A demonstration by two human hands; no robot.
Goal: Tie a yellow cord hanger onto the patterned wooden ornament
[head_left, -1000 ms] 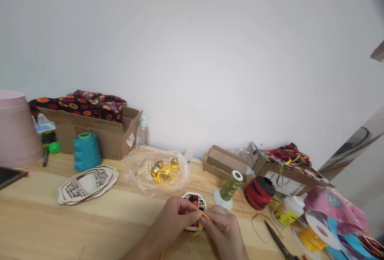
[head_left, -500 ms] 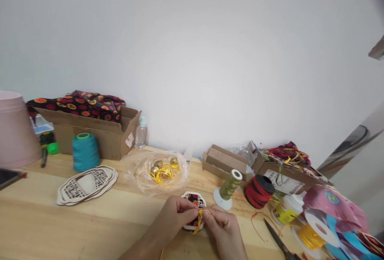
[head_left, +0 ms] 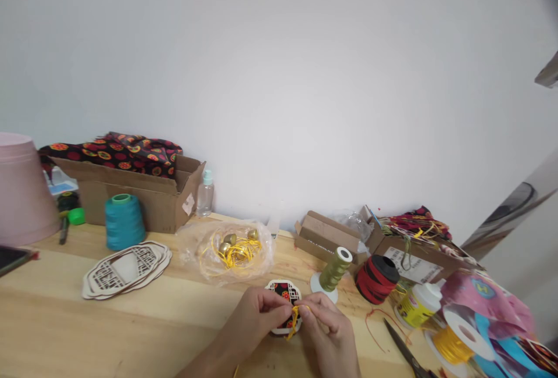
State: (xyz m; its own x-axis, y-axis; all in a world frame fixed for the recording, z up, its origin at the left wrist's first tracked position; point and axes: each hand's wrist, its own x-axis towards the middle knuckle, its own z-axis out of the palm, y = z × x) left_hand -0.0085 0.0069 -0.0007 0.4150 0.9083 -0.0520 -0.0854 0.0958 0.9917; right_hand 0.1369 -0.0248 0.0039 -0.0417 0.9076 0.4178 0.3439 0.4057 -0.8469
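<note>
Cord sits over the frame, on the tabletop. Left hand and right hand both pinch it, fingers narrow. Step reads as working the cord; next move likely calls for firm, even tension.

head camera looks forward and down over table, facing wall

Both hands bare, fingertips close together. Left hand: thumb and index finger closed in a pinch, remaining fingers largely hidden; left forearm enters from lower left. Right hand: thumb set against bent index finger; wrist at the lower edge, forearm out of view.
</note>
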